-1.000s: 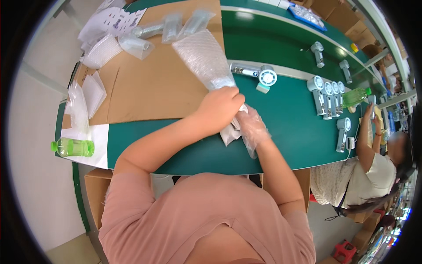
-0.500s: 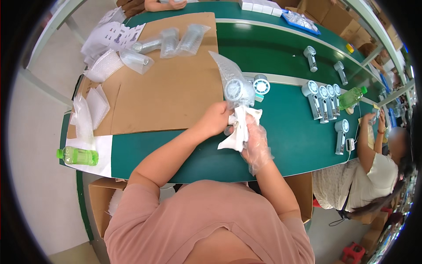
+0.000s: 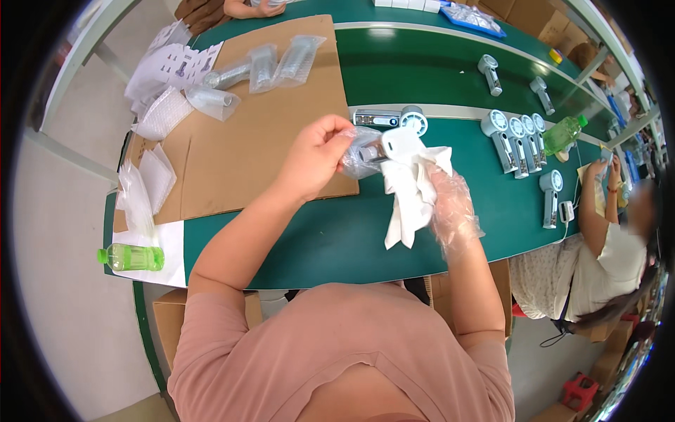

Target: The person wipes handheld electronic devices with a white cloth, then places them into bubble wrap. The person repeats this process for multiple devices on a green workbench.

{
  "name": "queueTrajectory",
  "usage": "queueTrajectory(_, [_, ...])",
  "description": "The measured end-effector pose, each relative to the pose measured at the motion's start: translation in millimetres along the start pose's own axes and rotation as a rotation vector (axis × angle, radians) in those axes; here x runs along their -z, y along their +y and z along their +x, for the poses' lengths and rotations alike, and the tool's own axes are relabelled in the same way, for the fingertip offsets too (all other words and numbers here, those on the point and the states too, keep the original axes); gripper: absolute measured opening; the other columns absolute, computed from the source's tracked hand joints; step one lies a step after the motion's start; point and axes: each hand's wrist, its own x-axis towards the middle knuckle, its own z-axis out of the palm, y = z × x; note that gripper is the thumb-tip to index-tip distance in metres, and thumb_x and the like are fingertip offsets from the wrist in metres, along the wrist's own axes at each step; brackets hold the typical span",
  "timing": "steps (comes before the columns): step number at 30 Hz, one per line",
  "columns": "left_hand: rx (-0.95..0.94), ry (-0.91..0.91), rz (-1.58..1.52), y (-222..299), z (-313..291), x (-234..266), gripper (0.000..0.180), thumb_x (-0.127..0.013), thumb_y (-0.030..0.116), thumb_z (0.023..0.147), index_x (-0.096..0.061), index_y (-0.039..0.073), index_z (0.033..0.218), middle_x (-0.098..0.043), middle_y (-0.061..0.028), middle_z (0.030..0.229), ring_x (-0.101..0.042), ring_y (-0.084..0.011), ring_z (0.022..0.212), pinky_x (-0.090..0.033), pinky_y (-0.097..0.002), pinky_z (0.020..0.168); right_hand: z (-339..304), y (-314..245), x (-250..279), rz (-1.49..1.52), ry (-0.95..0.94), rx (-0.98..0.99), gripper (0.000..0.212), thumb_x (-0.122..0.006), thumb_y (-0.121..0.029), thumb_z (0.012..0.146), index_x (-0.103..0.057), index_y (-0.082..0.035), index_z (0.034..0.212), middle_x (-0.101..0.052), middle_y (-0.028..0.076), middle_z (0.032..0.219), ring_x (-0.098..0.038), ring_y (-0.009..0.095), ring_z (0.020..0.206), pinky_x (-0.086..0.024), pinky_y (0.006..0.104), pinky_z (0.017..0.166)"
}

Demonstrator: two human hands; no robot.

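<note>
My bare left hand [image 3: 318, 156] pinches a clear plastic bubble bag [image 3: 360, 160] above the front of the bench. Partly inside the bag is a handheld fan, its pale rounded end [image 3: 403, 143] with a small slot sticking out to the right. In a thin clear plastic glove, my right hand [image 3: 450, 204] is closed on a crumpled white cloth [image 3: 406, 204] that lies against this end. The cloth hides the right fingertips. Just beyond the hands, another handheld fan [image 3: 413, 121] lies on its side on the green bench.
Several grey-blue fans [image 3: 519, 144] stand in a row to the right, near a green bottle [image 3: 564, 136]. Bagged fans [image 3: 263, 68] lie on the cardboard sheet [image 3: 281, 126]. A second green bottle [image 3: 137, 257] rests at the left edge. A co-worker [image 3: 573, 264] sits at the right.
The bagged fan has turned from pointing away to lying crosswise, its pale end now toward the right. My left hand moved up and left; my right hand shifted right with the cloth.
</note>
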Motion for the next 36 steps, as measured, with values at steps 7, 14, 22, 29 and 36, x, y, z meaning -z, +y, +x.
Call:
queueTrajectory(7, [0.028, -0.091, 0.112, 2, -16, -8, 0.013, -0.053, 0.015, 0.095, -0.06, 0.003, 0.096, -0.055, 0.0016, 0.073, -0.046, -0.0046, 0.058, -0.039, -0.0209, 0.05, 9, 30, -26, -0.239, -0.203, 0.266, 0.038, -0.059, -0.007, 0.089, -0.047, -0.006, 0.125, -0.06, 0.006, 0.102, -0.058, 0.012, 0.091, -0.05, 0.0248, 0.079])
queueTrajectory(14, [-0.27, -0.054, 0.591, 30, -28, 12, 0.012, -0.057, 0.011, 0.091, -0.06, -0.001, 0.091, -0.055, -0.0001, 0.07, -0.049, -0.0066, 0.064, -0.04, -0.0238, 0.056, -7, 11, -44, -0.403, -0.199, 0.322, 0.042, -0.049, 0.002, 0.083, -0.047, -0.003, 0.124, -0.059, 0.009, 0.11, -0.058, 0.016, 0.098, -0.048, 0.0295, 0.086])
queueTrajectory(22, [-0.11, -0.122, 0.593, 67, -34, 21, 0.011, -0.058, 0.009, 0.089, -0.061, -0.001, 0.085, -0.055, 0.0016, 0.069, -0.048, -0.0041, 0.064, -0.039, -0.0227, 0.056, -21, -36, -49, -0.327, -0.404, 0.064, 0.048, -0.054, -0.005, 0.081, -0.046, -0.006, 0.129, -0.059, 0.011, 0.11, -0.057, 0.019, 0.101, -0.046, 0.0306, 0.089])
queueTrajectory(29, [-0.108, -0.167, 0.749, 77, -22, 19, 0.011, -0.058, 0.011, 0.086, -0.058, 0.0, 0.082, -0.05, -0.0019, 0.064, -0.044, -0.0089, 0.061, -0.038, -0.0283, 0.054, -15, -32, -42, -0.433, -0.367, 0.321, 0.044, -0.055, -0.008, 0.084, -0.047, -0.005, 0.127, -0.062, 0.009, 0.099, -0.058, 0.016, 0.083, -0.05, 0.0314, 0.074])
queueTrajectory(36, [-0.586, -0.031, 0.999, 96, 93, 39, 0.012, -0.055, 0.013, 0.089, -0.056, 0.001, 0.086, -0.053, -0.0067, 0.069, -0.055, -0.0152, 0.069, -0.043, -0.0312, 0.062, -4, -42, -2, -0.07, -0.203, 0.275, 0.049, -0.061, -0.034, 0.089, -0.053, 0.001, 0.122, -0.064, 0.006, 0.081, -0.057, 0.01, 0.063, -0.046, 0.0211, 0.055])
